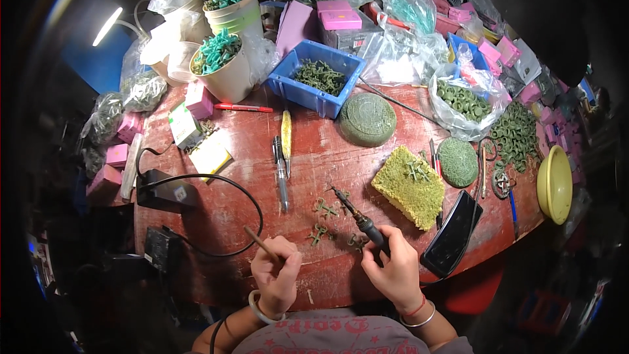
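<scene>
The red surface [314, 144] filled most of the frame, with a blue bin [301, 98] at upper centre and a yellow-green block [403, 190] right of centre. At lower centre, the right hand [396, 262] had its fingers closed around the grip of a black pen-shaped tool [370, 228], which slanted up and left near mid-frame. To its left, the left hand [275, 275] was curled around a slim brown stick [259, 239], its free end jutting up and left. Small green pieces [319, 233] lay between and just above the hands. Good handling, I judged, called for a light, pen-like grip, steady wrists, and the tool's thin tip [333, 188] kept off the loose pieces; whether it was hot I could not tell.
</scene>
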{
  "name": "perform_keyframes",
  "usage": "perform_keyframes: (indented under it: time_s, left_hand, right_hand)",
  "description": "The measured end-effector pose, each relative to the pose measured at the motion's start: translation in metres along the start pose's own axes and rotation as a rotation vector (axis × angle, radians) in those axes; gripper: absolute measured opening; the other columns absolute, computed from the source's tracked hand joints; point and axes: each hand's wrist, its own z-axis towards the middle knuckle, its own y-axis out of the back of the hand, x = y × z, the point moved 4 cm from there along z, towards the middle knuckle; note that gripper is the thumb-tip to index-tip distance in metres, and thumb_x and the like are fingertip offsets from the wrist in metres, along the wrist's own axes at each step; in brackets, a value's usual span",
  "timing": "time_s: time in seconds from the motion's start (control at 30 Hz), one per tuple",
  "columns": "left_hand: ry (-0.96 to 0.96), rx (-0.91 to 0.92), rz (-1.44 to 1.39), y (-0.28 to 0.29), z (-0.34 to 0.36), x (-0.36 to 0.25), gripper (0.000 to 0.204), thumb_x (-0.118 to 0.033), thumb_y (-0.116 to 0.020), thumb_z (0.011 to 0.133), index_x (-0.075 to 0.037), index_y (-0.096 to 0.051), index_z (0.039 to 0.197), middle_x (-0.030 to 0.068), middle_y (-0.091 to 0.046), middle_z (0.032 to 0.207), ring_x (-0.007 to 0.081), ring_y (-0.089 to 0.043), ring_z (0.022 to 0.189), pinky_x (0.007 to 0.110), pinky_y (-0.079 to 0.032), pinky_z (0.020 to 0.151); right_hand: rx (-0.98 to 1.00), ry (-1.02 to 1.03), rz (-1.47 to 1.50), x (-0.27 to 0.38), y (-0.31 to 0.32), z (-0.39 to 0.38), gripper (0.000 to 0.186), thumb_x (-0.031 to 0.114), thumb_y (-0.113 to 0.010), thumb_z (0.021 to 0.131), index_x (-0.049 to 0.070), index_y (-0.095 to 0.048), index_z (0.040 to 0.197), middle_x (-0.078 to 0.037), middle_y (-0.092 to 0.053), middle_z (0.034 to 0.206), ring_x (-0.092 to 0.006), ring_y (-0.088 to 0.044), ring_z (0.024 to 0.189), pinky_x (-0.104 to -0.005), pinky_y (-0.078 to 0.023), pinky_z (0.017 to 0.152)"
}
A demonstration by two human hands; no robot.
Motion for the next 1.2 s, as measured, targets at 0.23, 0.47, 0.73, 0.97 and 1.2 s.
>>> perform_keyframes:
  time_s: [0.23, 0.47, 0.73, 0.97, 1.2]
  left_hand:
    - [0.480, 0.088, 0.170, -0.007, -0.002, 0.017, 0.014, 0.009, -0.071, 0.092, 0.002, -0.072, 0.104, 0.0070, -0.075, 0.099, 0.0133, -0.071, 0.093, 0.027, -0.056, 0.085]
    - [0.501, 0.124, -0.022, -0.012, -0.004, 0.021, 0.018, 0.005, -0.069, 0.096, 0.004, -0.073, 0.114, 0.0053, -0.075, 0.107, 0.0116, -0.070, 0.099, 0.027, -0.056, 0.091]
    - [0.449, 0.134, 0.023, -0.013, -0.002, 0.018, 0.018, 0.003, -0.071, 0.095, 0.003, -0.072, 0.113, 0.0019, -0.072, 0.101, 0.0076, -0.066, 0.090, 0.023, -0.053, 0.081]
    - [-0.006, 0.155, 0.447, -0.019, 0.005, -0.007, 0.021, 0.009, -0.076, 0.081, 0.000, -0.076, 0.100, 0.0020, -0.069, 0.091, 0.0025, -0.047, 0.061, 0.021, -0.036, 0.054]
    - [0.116, 0.062, 0.414, -0.015, 0.004, -0.006, 0.018, 0.009, -0.074, 0.085, 0.000, -0.071, 0.100, -0.0005, -0.064, 0.085, 0.0014, -0.049, 0.066, 0.020, -0.037, 0.057]
  right_hand:
    - [-0.005, -0.149, 0.363, 0.026, 0.014, 0.001, 0.040, -0.005, -0.075, 0.083, -0.003, -0.059, 0.120, -0.001, -0.070, 0.089, 0.0009, -0.053, 0.065, -0.0172, -0.043, 0.057]
    - [0.067, -0.151, 0.443, 0.034, 0.002, 0.001, 0.043, -0.004, -0.078, 0.084, -0.003, -0.059, 0.122, -0.002, -0.071, 0.090, -0.0019, -0.061, 0.073, -0.0188, -0.049, 0.061]
    - [0.088, -0.181, 0.491, 0.032, -0.005, 0.000, 0.045, -0.008, -0.077, 0.083, -0.003, -0.057, 0.123, 0.000, -0.069, 0.092, 0.0036, -0.041, 0.062, -0.0151, -0.033, 0.055]
    - [-0.037, -0.213, 0.373, 0.016, 0.009, -0.012, 0.042, 0.003, -0.086, 0.084, -0.001, -0.062, 0.118, 0.000, -0.068, 0.081, -0.0013, -0.050, 0.061, -0.0201, -0.042, 0.055]
    - [-0.006, -0.104, 0.084, -0.002, 0.037, -0.045, 0.016, 0.013, -0.073, 0.097, -0.002, -0.068, 0.101, -0.013, -0.063, 0.080, -0.0270, -0.061, 0.067, -0.0343, -0.049, 0.062]
